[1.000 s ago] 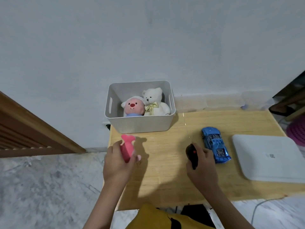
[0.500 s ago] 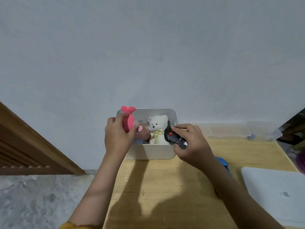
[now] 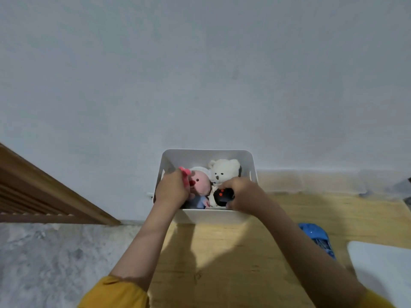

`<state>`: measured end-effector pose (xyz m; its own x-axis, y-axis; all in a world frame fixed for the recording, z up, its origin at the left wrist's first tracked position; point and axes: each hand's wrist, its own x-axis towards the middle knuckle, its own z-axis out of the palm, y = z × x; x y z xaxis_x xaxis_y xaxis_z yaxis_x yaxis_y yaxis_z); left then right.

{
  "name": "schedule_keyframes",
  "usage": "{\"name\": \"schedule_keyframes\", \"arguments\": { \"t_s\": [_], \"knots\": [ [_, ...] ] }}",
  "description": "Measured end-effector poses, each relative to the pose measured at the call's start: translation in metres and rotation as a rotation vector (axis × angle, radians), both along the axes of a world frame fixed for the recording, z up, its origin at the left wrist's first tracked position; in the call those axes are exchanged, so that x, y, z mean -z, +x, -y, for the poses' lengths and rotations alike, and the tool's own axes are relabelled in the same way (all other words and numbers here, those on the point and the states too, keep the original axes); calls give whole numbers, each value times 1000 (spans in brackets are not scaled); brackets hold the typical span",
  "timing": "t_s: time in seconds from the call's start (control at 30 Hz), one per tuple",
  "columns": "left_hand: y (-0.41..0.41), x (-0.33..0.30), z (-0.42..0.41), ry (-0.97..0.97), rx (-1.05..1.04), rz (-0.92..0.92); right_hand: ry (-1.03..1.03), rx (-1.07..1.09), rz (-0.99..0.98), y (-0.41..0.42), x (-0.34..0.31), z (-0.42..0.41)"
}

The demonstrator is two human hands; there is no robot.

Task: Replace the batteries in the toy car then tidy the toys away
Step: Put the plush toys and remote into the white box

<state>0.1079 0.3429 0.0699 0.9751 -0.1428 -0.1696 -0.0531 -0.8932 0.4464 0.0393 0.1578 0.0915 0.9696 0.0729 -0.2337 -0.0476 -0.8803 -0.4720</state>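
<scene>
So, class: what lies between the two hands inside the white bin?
In the head view, the pink-faced plush sits between the left hand and right hand in the white bin.

head camera looks down, forward

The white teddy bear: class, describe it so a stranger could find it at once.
Against the wall, a white bin sits on the wooden table. The teddy bear sits at its back right. Unlike the pink-faced plush beside it, it is all cream-white.
</scene>
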Motion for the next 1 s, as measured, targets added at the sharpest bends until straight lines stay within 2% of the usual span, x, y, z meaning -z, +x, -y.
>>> {"name": "schedule_keyframes", "arguments": {
  "t_s": [0.23,0.4,0.6,0.8,0.9,1.0],
  "knots": [
    [-6,-2,1,84,11,-22,129,100,55,-5,2,11],
    [-25,-8,-1,59,26,-14,189,134,293,-32,-1,20],
    [-64,-7,-5,-57,28,160,207,93,557,-86,-2,27],
    [-123,-8,32,-278,70,258,233,215,540,-136,3,57],
    [-154,-8,70,-297,121,305,260,312,458,-162,5,86],
    [-186,-11,121,-315,183,261,270,370,397,-197,10,129]
  ]
}}
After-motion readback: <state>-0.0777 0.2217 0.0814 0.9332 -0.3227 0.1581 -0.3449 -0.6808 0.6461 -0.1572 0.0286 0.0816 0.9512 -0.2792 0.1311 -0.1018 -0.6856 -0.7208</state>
